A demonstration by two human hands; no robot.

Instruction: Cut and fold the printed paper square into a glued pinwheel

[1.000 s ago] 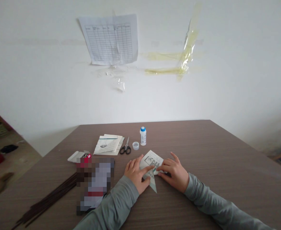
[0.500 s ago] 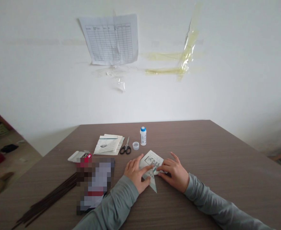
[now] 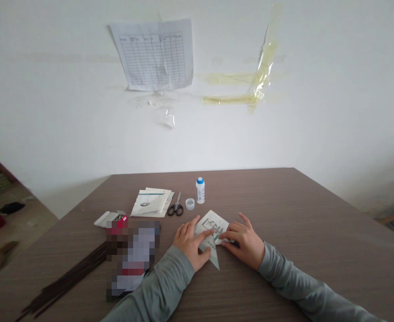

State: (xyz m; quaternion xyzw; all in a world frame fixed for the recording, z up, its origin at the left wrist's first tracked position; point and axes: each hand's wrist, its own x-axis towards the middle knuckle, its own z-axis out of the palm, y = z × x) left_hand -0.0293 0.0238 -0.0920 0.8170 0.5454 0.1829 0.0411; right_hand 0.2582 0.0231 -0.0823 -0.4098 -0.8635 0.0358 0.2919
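Observation:
A folded piece of printed paper (image 3: 212, 220) lies on the table between my hands, with one pointed flap toward me. My left hand (image 3: 190, 245) rests flat on its left side, fingers spread, the index finger reaching across the fold. On the right edge, my right hand (image 3: 243, 241) has its thumb and fingers pinched at the paper, and one finger sticks up. Just beyond the paper stand a white glue bottle (image 3: 200, 191) with a blue top and a small translucent cap (image 3: 190, 204).
Black-handled scissors (image 3: 176, 207) lie beside a stack of folded papers (image 3: 152, 202). To the left are a small open box (image 3: 111, 219), a bundle of thin dark sticks (image 3: 66, 278) and a blurred-out item (image 3: 136, 255). A white wall with a taped sheet (image 3: 153, 56) rises behind the table.

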